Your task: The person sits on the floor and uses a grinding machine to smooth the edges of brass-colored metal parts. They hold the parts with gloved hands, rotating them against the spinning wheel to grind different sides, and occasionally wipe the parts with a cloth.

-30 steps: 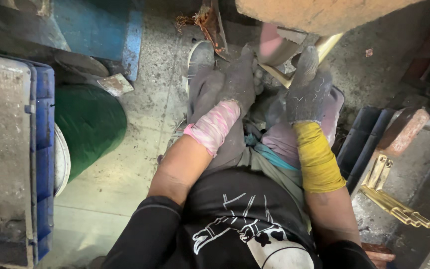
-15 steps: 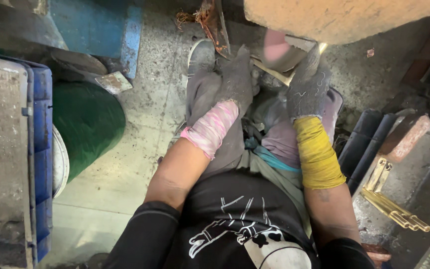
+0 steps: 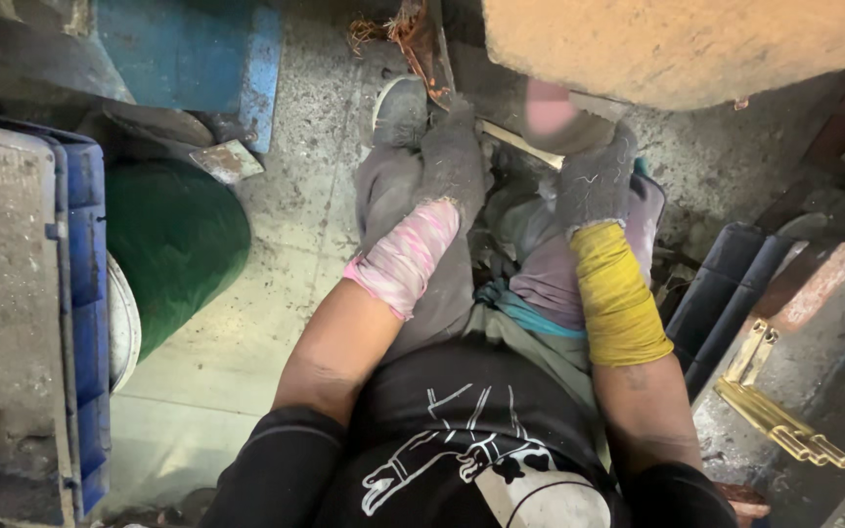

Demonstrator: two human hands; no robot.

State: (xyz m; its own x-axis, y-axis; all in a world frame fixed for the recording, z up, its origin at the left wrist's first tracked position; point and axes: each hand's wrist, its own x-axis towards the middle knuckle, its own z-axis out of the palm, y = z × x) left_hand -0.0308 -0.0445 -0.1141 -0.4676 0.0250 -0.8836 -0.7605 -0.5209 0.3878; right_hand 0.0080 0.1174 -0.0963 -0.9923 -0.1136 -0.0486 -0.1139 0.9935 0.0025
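Left hand (image 3: 452, 156) in a grey glove lies flat on the left knee beside a rusty metal blade (image 3: 427, 44), grip loose and on nothing; right hand (image 3: 594, 181), also gloved, reaches up toward a pale strip (image 3: 515, 142) under the tan block (image 3: 687, 44), grip hidden at the fingertips so cannot tell if clamped. Risk as judged: blade edge sits close to the left fingers and could nick the glove, and a hand could get pinched under the block. No labels or signs readable; blue crate (image 3: 85, 293) far left, green bag (image 3: 173, 235) beside it, brass rods (image 3: 775, 420) lower right.
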